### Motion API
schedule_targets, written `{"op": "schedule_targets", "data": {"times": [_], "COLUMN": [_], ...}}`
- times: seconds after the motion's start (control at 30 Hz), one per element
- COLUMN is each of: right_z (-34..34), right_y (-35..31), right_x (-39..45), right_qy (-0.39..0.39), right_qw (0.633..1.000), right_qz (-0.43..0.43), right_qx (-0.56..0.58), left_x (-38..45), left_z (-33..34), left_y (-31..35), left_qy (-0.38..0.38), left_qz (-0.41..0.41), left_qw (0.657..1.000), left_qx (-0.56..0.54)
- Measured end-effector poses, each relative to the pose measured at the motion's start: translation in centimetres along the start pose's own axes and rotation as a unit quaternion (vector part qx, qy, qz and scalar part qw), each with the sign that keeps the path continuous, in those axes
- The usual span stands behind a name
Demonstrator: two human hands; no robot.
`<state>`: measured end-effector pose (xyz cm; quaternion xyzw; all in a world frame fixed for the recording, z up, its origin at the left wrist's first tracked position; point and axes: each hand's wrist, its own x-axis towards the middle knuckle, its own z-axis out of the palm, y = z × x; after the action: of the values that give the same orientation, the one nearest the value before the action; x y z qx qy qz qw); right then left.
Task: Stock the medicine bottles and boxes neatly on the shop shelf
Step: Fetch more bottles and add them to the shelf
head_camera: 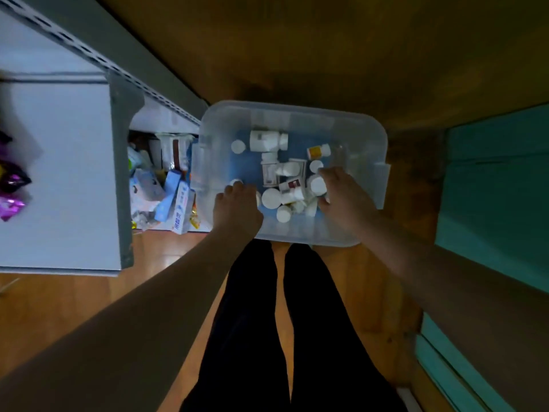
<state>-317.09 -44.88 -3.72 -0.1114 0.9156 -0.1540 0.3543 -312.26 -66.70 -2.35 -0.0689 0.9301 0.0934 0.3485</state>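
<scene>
A clear plastic bin point(368, 138) stands on the wooden floor in front of my legs. It holds several white medicine bottles, a small box point(269, 173) and an orange-labelled bottle point(318, 151). Both my hands reach down into it. My left hand point(237, 208) is at the bin's near left side, its fingers curled over a white bottle point(236, 182) whose end shows past the fingertips. On the right side, my right hand point(343, 194) has its fingers and thumb round a white-capped bottle point(317, 185).
A grey metal shop shelf point(65, 173) juts out at the left, with purple packets point(12, 188) at its edge. Below it a lower shelf holds jumbled boxes and packs point(169, 191). A teal unit point(493, 185) lines the right side. My black-trousered legs point(282, 322) stand behind the bin.
</scene>
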Motion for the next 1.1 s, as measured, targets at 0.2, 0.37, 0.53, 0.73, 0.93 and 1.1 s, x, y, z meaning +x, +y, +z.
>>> {"op": "schedule_targets", "data": {"times": [0.2, 0.37, 0.53, 0.73, 0.93, 1.1], "right_z": [3.2, 3.8, 2.6, -0.2, -4.3, -9.7], "right_y": [-0.3, 1.0, 1.7, 0.3, -0.8, -3.4], "right_x": [3.3, 5.0, 4.9, 2.6, -0.8, -5.2], "right_qy": [-0.042, -0.031, -0.027, 0.019, 0.052, 0.108], "right_qw": [0.997, 0.998, 0.999, 0.998, 0.988, 0.963], "right_qz": [0.017, 0.020, 0.026, 0.024, 0.025, 0.043], "right_qx": [-0.054, -0.053, -0.005, 0.057, 0.142, 0.243], "left_x": [3.9, 5.5, 5.3, 3.7, 1.4, -3.5], "left_z": [2.8, 3.4, 2.9, 0.3, -2.7, -7.3], "left_y": [-0.8, -1.7, -2.3, -2.2, -2.4, -1.3], "left_qy": [-0.058, -0.046, -0.014, -0.017, 0.006, 0.025], "left_qz": [0.017, 0.018, 0.053, 0.025, -0.016, -0.052], "left_qw": [0.994, 0.988, 0.988, 1.000, 0.979, 0.904], "left_qx": [0.086, 0.147, 0.142, -0.002, -0.204, -0.423]}}
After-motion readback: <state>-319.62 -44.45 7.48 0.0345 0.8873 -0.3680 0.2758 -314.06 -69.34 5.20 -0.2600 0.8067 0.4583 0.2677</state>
